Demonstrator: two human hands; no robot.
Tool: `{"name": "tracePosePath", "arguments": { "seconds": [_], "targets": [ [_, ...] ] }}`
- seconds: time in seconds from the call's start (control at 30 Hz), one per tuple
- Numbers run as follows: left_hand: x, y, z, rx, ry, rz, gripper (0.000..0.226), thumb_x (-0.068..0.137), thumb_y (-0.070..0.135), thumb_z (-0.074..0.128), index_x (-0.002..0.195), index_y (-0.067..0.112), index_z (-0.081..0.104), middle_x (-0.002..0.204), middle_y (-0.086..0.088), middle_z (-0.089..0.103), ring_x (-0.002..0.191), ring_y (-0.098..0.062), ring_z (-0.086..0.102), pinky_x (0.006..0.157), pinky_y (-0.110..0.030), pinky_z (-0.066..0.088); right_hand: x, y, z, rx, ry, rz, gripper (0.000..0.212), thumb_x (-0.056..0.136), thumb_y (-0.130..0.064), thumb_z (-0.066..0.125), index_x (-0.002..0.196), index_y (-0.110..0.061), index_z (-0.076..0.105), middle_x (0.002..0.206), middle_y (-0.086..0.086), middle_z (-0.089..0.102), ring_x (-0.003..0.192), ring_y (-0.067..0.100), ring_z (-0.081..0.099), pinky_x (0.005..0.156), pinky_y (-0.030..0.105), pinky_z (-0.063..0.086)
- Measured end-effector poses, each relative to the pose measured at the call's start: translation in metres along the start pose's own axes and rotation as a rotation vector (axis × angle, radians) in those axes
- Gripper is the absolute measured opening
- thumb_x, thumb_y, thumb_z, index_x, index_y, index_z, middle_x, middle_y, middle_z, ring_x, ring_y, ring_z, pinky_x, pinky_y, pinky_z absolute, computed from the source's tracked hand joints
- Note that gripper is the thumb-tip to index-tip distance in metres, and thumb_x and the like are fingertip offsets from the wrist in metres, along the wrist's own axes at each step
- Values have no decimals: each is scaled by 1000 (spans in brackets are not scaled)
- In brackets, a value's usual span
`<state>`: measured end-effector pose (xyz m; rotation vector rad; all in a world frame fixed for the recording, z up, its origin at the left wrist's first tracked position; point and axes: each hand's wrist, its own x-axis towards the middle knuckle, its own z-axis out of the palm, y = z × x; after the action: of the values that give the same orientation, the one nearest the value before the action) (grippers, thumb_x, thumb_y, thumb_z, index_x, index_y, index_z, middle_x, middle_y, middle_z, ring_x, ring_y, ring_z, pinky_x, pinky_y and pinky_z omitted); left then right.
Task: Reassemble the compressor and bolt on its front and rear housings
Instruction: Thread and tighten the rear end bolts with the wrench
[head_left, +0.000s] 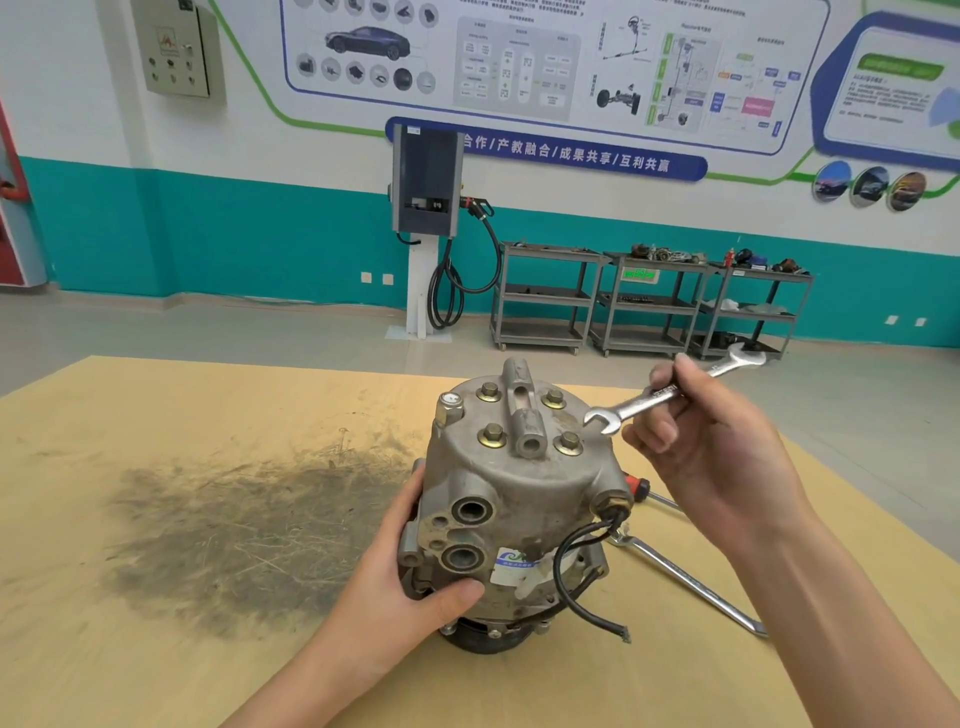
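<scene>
Head view: compressor (511, 519) upright at table centre, left hand (415, 597) gripping its near side, right hand (711, 452) pinching wrench (670, 396); bolt-tightening stage, next seat wrench on right bolt (569, 441).

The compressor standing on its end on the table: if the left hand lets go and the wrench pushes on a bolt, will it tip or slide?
The compressor looks like solid cast metal, so probably heavy. Standing tall on its dark round end, it may tip or twist; the left hand steadying it suggests so.
</scene>
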<state>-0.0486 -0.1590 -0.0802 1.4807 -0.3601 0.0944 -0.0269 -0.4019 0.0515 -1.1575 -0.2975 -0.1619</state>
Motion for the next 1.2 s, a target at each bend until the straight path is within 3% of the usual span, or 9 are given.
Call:
{"name": "tracePosePath", "arguments": {
  "seconds": [0.17, 0.33, 0.53, 0.8, 1.0, 1.2],
  "targets": [
    [1, -2, -1, 11, 9, 2, 119, 41, 64, 92, 141, 38, 33, 132, 21, 60, 120, -1, 59, 87, -10, 47, -5, 6, 4, -60, -19, 0, 25, 88, -33, 50, 76, -16, 63, 50, 3, 45, 50, 16, 39, 63, 33, 32],
    [2, -4, -2, 10, 10, -1, 116, 42, 62, 93, 139, 40, 33, 131, 23, 60, 120, -1, 59, 86, -10, 48, -5, 8, 9, -72, -55, 51, 25, 87, -32, 51, 75, -15, 64, 52, 3, 46, 48, 15, 40, 48, 20, 40],
    [2, -6, -2, 17, 14, 1, 117, 43, 63, 92, 141, 37, 34, 131, 22, 61, 120, -1, 59, 86, -10, 48, 2, 6, 13, -67, -61, 137, 24, 89, -30, 51, 76, -13, 62, 51, 3, 45, 43, 13, 36, 42, 19, 35],
    [3, -7, -2, 26, 9, 8, 113, 47, 62, 91, 141, 43, 31, 131, 23, 60, 119, 0, 59, 86, -9, 48, 3, 6, 16, -43, -59, 145, 28, 97, -27, 45, 79, -12, 59, 47, 0, 41, 40, 11, 31, 41, 19, 35],
    [3, -9, -3, 48, 12, 16, 116, 51, 60, 92, 146, 31, 32, 132, 17, 62, 121, -5, 60, 88, -12, 48, -10, 7, 11, -59, -51, 26, 25, 89, -31, 49, 80, -11, 62, 48, 3, 40, 44, 15, 30, 46, 20, 39],
    [3, -6, -2, 32, 7, 19, 118, 47, 62, 91, 144, 33, 32, 130, 21, 61, 118, -1, 61, 85, -9, 48, -16, 12, 9, -40, -57, -8, 28, 91, -30, 48, 79, -14, 67, 48, 4, 40, 44, 16, 32, 47, 22, 40]
  ]
}}
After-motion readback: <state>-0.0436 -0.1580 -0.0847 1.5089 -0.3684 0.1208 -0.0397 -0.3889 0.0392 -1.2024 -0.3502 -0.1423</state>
